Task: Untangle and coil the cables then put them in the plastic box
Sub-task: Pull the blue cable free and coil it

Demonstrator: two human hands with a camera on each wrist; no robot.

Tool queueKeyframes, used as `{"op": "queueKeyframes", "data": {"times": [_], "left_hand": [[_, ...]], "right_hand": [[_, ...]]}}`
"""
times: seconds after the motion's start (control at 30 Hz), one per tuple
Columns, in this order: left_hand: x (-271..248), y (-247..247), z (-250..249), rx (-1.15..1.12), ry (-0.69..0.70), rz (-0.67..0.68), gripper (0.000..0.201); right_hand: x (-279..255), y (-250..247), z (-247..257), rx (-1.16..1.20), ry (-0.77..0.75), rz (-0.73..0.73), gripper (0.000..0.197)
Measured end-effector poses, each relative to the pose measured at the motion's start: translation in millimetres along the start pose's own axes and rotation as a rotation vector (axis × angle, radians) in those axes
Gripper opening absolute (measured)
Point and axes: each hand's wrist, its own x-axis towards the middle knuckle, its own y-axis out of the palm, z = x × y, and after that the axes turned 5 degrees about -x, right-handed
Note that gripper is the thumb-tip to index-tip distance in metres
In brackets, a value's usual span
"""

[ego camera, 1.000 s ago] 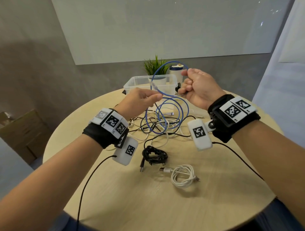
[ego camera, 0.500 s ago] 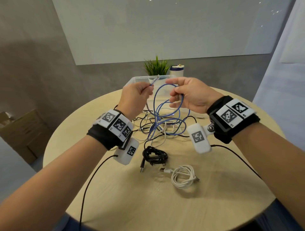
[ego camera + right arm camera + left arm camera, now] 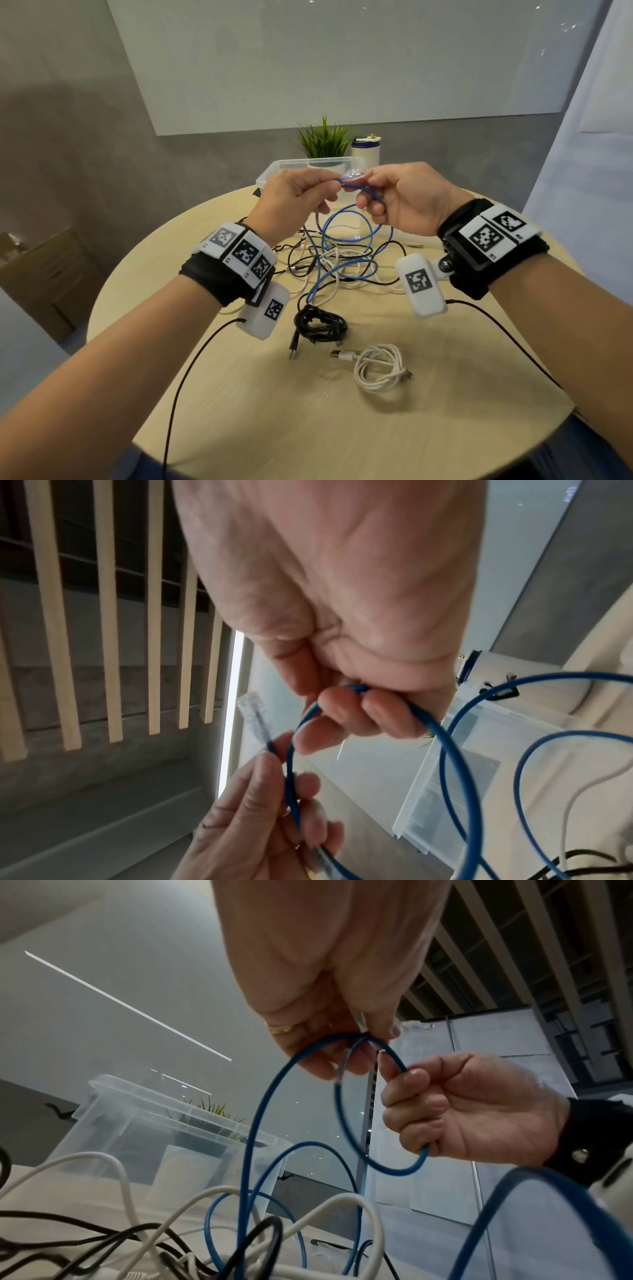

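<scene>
Slatted ceiling in wrist views only, hands [image 3: 349, 198] pinching blue cable [image 3: 346, 240]

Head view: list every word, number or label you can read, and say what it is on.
No readable words or numbers.
Left wrist band: black-and-white square code markers only; tiny marks at their corners are too small to read.
Right wrist band: the same.
White canister: no legible label.

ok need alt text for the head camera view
Both hands, left and right, pinch a thin blue cable above a round wooden table, its loops trailing into tangled black and white cables before a clear plastic box.
</scene>
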Motion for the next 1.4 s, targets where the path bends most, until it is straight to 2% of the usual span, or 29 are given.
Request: {"op": "queueKeyframes", "data": {"times": [0.07, 0.13, 0.17, 0.23, 0.33, 0.4, 0.5, 0.6, 0.8, 0.87, 1.0, 1.1, 1.3, 1.4], "left_hand": [[0.1, 1.9, -3.3, 0.028, -0.02, 0.022, 0.016], [0.5, 5.6, -4.9, 0.064, -0.031, 0.047, 0.006], [0.3, 7.7, -5.7, 0.069, -0.035, 0.054, 0.003], [1.1, 10.5, -5.1, 0.055, -0.039, 0.031, 0.011], [1.3, 8.3, 3.1, 0.075, -0.045, 0.033, 0.022], [-0.6, 4.1, 7.5, 0.172, -0.04, 0.097, 0.022], [-0.8, -1.7, 8.5, 0.272, -0.064, 0.139, 0.006], [-0.1, -2.0, 5.6, 0.351, -0.039, 0.121, 0.023], [2.0, 3.2, 1.3, 0.37, 0.027, 0.126, 0.027], [0.5, 3.5, 0.7, 0.34, -0.014, 0.131, 0.027], [-2.8, -5.9, 8.8, 0.107, -0.144, 0.098, 0.024], [-4.9, -10.2, 12.7, -0.037, -0.241, 0.063, 0.024], [-0.8, -16.3, 21.6, -0.068, -0.299, -0.104, 0.027], [-1.8, -15.7, 25.6, -0.051, -0.337, -0.121, 0.025]], "right_hand": [[0.1, 0.2, 0.9, 0.002, 0.058, 0.038, 0.044], [0.1, 3.6, -1.4, -0.105, 0.069, 0.05, 0.051], [-1.3, 5.9, -2.4, -0.164, 0.058, 0.062, 0.047], [-3.2, 7.9, -5.4, -0.229, 0.035, 0.101, 0.037], [-1.5, 5.9, -8.8, -0.141, 0.002, 0.084, 0.032], [0.1, 3.0, -10.1, -0.037, -0.018, 0.042, 0.031], [-2.1, -1.7, -11.2, -0.005, -0.035, 0.056, 0.029], [-4.7, 0.4, -9.6, -0.11, -0.039, 0.074, 0.027], [-3.5, 12.3, -8.8, -0.135, -0.05, 0.062, 0.026], [-3.0, 11.3, -8.7, -0.097, -0.069, 0.022, 0.026], [-2.4, 4.9, -5.5, 0.072, -0.095, -0.102, 0.028], [-4.7, 2.5, -4.0, 0.091, -0.087, -0.093, 0.034], [-6.4, 6.3, -6.6, 0.045, -0.085, -0.075, 0.034], [-7.1, 5.6, -4.6, 0.064, -0.09, -0.079, 0.034]]}}
